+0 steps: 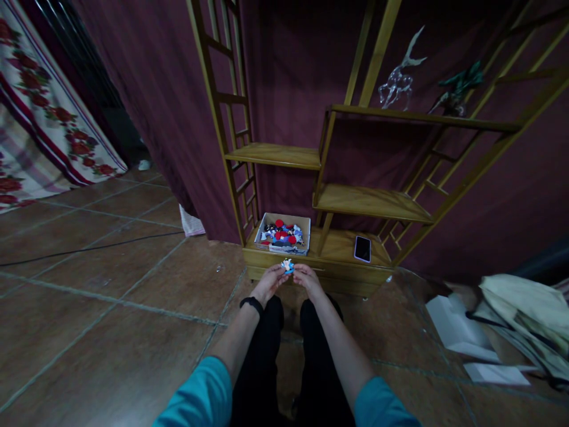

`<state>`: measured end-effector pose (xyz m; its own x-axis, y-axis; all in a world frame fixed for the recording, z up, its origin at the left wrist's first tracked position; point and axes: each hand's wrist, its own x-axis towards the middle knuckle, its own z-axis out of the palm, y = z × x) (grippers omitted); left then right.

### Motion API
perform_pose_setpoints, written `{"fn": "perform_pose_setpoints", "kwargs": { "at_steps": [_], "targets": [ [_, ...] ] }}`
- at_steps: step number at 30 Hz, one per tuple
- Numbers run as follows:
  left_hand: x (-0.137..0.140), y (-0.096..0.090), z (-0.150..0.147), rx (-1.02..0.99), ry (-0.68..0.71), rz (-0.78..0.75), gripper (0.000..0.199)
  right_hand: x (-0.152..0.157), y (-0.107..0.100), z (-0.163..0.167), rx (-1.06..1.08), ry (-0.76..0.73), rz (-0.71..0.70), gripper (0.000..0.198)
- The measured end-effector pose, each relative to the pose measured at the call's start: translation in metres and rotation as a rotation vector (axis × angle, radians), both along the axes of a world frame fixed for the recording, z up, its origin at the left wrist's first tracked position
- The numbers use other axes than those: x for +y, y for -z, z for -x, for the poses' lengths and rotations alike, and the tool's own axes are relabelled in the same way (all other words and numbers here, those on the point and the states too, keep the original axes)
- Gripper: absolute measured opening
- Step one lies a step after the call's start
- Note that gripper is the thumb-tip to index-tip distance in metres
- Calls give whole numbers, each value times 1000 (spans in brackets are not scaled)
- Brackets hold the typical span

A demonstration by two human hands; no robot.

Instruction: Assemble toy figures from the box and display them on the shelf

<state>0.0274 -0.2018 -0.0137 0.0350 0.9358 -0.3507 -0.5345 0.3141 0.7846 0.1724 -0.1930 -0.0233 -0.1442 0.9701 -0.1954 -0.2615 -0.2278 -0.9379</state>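
Note:
A small blue and white figurine (288,266) is held up between my two hands, over my knees. My left hand (270,281), with a dark band on its wrist, pinches it from the left side. On the other side the fingers of my right hand (308,277) are closed at its edge. Its fine details are too small to make out. Just beyond my hands, a shallow cardboard box (293,251) stands on the low shelf. Several small red, blue, white and black pieces (282,233) lie jumbled in it.
A wooden shelf unit (347,258) stands in front of me, with a phone (362,248) on its lowest board. Higher up are a clear deer ornament (395,83) and a dark green ornament (460,89). White boxes (460,329) and a pale bag (524,308) lie at right; a cable (111,246) crosses the floor.

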Motion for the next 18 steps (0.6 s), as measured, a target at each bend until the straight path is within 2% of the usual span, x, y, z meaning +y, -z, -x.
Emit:
{"fn": "perform_pose_setpoints", "kwargs": {
  "at_steps": [9, 18],
  "targets": [
    [-3, -2, 0, -21, 65, -55, 19, 2, 2, 0, -6, 36, 15, 34],
    [-2, -2, -1, 19, 45, -72, 30, 2, 3, 1, -5, 46, 36, 30]
  ]
}}
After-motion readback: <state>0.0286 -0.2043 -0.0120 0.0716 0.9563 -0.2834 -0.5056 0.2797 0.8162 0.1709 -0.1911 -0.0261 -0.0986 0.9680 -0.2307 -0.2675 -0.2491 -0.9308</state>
